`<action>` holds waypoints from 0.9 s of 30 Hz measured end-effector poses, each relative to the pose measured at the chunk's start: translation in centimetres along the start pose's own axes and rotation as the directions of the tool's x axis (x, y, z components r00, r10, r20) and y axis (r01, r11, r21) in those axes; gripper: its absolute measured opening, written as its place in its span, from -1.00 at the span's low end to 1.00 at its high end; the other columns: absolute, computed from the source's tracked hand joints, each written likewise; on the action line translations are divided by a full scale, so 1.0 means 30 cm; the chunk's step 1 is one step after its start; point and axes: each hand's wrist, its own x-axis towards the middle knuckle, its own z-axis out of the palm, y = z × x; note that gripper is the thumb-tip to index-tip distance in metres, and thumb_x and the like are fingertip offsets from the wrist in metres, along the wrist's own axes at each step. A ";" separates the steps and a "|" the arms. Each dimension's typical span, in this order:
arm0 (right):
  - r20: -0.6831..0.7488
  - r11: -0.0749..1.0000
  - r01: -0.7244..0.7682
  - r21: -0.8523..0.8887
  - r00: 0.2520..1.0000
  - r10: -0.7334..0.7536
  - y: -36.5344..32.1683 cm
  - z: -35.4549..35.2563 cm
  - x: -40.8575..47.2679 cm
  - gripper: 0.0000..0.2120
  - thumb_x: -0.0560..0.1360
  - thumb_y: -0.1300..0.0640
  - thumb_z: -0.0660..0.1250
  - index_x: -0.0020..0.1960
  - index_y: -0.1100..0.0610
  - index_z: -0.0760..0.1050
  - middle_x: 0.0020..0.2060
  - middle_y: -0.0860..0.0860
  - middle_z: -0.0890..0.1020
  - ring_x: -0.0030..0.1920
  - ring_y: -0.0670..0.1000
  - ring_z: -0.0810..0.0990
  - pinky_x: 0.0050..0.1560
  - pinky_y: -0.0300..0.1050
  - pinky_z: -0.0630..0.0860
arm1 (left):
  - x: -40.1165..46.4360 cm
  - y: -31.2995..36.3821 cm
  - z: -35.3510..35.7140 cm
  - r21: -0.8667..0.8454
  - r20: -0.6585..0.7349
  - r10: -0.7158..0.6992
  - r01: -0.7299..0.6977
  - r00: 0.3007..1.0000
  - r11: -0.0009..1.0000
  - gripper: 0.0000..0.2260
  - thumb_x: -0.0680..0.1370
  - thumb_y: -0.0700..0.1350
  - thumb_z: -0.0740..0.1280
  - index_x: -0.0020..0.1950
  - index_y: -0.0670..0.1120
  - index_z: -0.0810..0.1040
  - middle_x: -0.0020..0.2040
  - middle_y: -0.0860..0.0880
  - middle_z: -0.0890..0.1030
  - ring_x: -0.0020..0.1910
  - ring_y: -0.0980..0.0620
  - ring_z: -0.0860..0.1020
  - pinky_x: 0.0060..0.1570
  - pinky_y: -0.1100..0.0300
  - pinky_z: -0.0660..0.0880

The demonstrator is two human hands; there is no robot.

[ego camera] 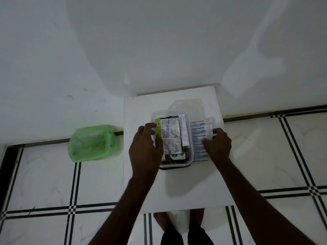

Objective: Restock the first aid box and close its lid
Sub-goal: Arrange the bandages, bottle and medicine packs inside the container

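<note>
- Standing on a white desk, the open box sits about midway between the left and right edges, nearer the far edge.
- Foil strips and a carton lie on top of its contents.
- Its clear lid lies behind it toward the far edge, partly under the box.
- The left hand rests over the box's left side, fingers curled at a green-edged packet; whether they grip it cannot be told.
- The right hand lies on bandage strips just right of the box, fingers pinching a thin strip.
- A green-bagged bin stands on the floor, left of the desk.
</note>
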 end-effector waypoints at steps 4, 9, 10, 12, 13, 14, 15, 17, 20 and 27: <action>-0.034 0.991 0.090 0.096 0.996 -0.087 -0.101 -0.139 0.002 -0.73 0.38 0.16 0.49 0.06 0.18 0.63 -0.10 0.09 0.71 -0.08 0.13 0.68 -0.05 -0.17 0.48 | 0.024 0.026 -0.015 -0.125 -0.042 -0.005 0.000 0.999 0.992 -0.78 0.53 -0.21 0.31 0.13 0.02 0.57 -0.06 0.11 0.60 -0.25 0.15 0.59 -0.23 0.13 0.55; -0.001 0.913 0.260 0.314 0.962 -0.274 -0.285 -0.334 -0.091 -0.76 0.44 0.18 0.46 0.10 0.11 0.60 -0.16 -0.04 0.68 -0.25 -0.06 0.66 -0.26 -0.24 0.58 | 0.059 0.051 -0.048 -0.323 -0.002 -0.037 0.034 0.999 0.946 -0.87 0.60 -0.14 0.33 0.12 -0.01 0.60 -0.08 0.09 0.64 -0.20 0.17 0.61 -0.26 0.35 0.51; 0.057 0.893 0.229 0.388 0.961 -0.271 -0.309 -0.334 -0.107 -0.77 0.45 0.18 0.46 0.10 0.09 0.60 -0.15 -0.03 0.70 -0.24 -0.07 0.68 -0.28 -0.23 0.62 | 0.064 0.053 -0.057 -0.358 0.013 -0.059 0.060 0.998 0.932 -0.87 0.61 -0.10 0.33 0.13 0.00 0.60 -0.08 0.09 0.65 -0.18 0.17 0.61 -0.25 0.42 0.48; 0.160 0.888 0.149 0.436 0.958 -0.239 -0.328 -0.297 -0.129 -0.77 0.44 0.18 0.47 0.08 0.05 0.61 -0.15 -0.02 0.71 -0.21 -0.06 0.71 -0.22 -0.09 0.68 | 0.068 0.053 -0.057 -0.382 0.017 -0.116 0.113 0.993 0.917 -0.86 0.61 -0.04 0.32 0.15 0.00 0.59 -0.07 0.10 0.65 -0.15 0.17 0.60 -0.20 0.41 0.48; 0.187 0.902 0.125 0.414 0.958 -0.218 -0.325 -0.260 -0.135 -0.77 0.42 0.17 0.49 0.07 0.04 0.61 -0.15 -0.01 0.72 -0.20 -0.03 0.71 -0.17 0.01 0.68 | 0.068 0.044 -0.055 -0.352 -0.009 -0.140 0.127 0.990 0.927 -0.84 0.61 -0.02 0.32 0.16 -0.01 0.58 -0.04 0.09 0.65 -0.12 0.16 0.60 -0.15 0.33 0.51; 0.210 0.922 0.105 0.373 0.958 -0.194 -0.322 -0.219 -0.142 -0.75 0.40 0.15 0.50 0.07 0.03 0.61 -0.16 0.00 0.72 -0.19 -0.01 0.71 -0.13 0.07 0.67 | 0.067 0.026 -0.048 -0.297 -0.040 -0.157 0.138 0.987 0.945 -0.80 0.60 -0.02 0.33 0.19 -0.02 0.56 0.00 0.07 0.63 -0.06 0.12 0.59 -0.08 0.23 0.52; 0.236 0.944 0.089 0.317 0.957 -0.169 -0.318 -0.182 -0.149 -0.73 0.39 0.13 0.51 0.08 0.03 0.61 -0.15 0.01 0.72 -0.17 0.01 0.70 -0.09 0.07 0.66 | 0.065 0.005 -0.038 -0.241 -0.054 -0.174 0.156 0.983 0.958 -0.76 0.58 -0.03 0.35 0.23 -0.03 0.54 0.05 0.04 0.62 0.00 0.06 0.58 -0.01 0.16 0.52; 0.261 0.978 0.100 0.184 0.954 -0.146 -0.310 -0.131 -0.174 -0.67 0.40 0.09 0.51 0.14 0.04 0.58 -0.10 0.03 0.73 -0.11 0.03 0.70 -0.02 -0.01 0.62 | 0.052 -0.036 -0.016 -0.173 -0.025 -0.206 0.199 0.978 0.965 -0.67 0.54 -0.06 0.38 0.29 -0.05 0.50 0.14 -0.02 0.58 0.13 -0.04 0.55 0.09 0.04 0.52; 0.217 0.979 0.195 0.068 0.954 -0.205 -0.314 -0.119 -0.213 -0.62 0.46 0.06 0.46 0.25 0.10 0.53 0.02 0.06 0.72 -0.07 0.08 0.70 -0.01 -0.15 0.53 | 0.024 -0.072 0.011 -0.160 0.047 -0.211 0.216 0.976 0.963 -0.61 0.53 -0.09 0.39 0.35 -0.06 0.45 0.21 -0.06 0.55 0.19 -0.09 0.54 0.12 -0.08 0.55; -0.200 0.941 0.338 -0.017 0.921 -0.334 -0.248 -0.115 -0.191 -0.86 0.52 0.09 0.33 -0.05 0.14 0.60 -0.24 0.06 0.72 -0.25 0.11 0.69 -0.22 -0.21 0.42 | 0.043 -0.096 0.017 -0.018 0.261 -0.206 0.218 0.943 0.976 -0.78 0.59 -0.08 0.29 0.21 -0.08 0.60 0.03 -0.06 0.72 -0.04 -0.11 0.68 -0.01 0.01 0.57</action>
